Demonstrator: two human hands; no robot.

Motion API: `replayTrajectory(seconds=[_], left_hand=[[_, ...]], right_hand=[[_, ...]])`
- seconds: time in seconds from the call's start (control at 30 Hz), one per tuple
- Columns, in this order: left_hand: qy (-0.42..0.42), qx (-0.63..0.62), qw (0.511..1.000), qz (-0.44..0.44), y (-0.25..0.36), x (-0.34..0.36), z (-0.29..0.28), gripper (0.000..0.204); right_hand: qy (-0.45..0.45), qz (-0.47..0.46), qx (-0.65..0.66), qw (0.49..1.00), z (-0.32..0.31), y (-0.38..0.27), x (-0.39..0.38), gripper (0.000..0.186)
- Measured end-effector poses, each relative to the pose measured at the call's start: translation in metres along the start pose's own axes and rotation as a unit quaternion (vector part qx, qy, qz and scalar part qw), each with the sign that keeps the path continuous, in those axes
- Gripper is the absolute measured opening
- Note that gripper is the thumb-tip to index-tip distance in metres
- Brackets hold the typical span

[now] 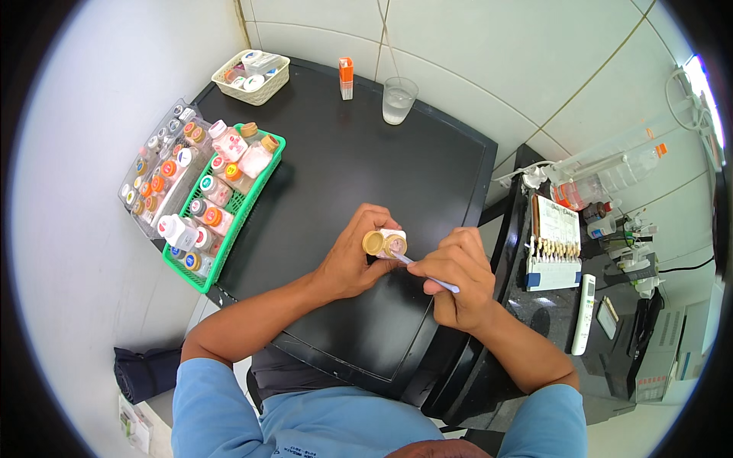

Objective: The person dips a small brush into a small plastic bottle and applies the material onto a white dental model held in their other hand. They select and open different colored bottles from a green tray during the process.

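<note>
Above the black table [328, 160], toward its right edge: pale stick at an open jar

The left hand [353, 256] curls its fingers and thumb around a small jar [396, 246], with its gold cap [372, 243] beside the mouth. The right hand [462, 276] pinches the pale stick [437, 282] between thumb and fingers, its tip at the jar's mouth. Along the table's left edge sits a green basket [243, 223] of jars; near the far-left corner, a cream basket [267, 94]. By the far edge stand an orange-and-white box [347, 76] and a clear cup [398, 105].
</note>
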State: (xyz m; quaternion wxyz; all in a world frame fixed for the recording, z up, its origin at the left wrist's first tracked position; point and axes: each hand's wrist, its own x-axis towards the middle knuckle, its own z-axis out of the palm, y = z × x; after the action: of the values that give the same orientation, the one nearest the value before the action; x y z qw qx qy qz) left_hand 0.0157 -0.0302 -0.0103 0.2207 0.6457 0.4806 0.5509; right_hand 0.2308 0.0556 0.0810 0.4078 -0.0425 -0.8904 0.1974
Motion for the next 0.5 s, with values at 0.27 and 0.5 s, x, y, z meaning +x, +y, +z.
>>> replayTrajectory(seconds=[0.27, 0.5], left_hand=[[-0.005, 0.007, 1.000, -0.005, 0.0059, 0.0002, -0.0009, 0.064], [-0.002, 0.023, 1.000, 0.008, 0.0043, -0.0010, 0.0021, 0.054]], right_hand=[[0.006, -0.035, -0.041, 0.999, -0.0027, -0.0027, 0.0019, 0.021], [-0.040, -0.005, -0.068, 0.997, 0.0029, -0.0029, 0.0018, 0.026]])
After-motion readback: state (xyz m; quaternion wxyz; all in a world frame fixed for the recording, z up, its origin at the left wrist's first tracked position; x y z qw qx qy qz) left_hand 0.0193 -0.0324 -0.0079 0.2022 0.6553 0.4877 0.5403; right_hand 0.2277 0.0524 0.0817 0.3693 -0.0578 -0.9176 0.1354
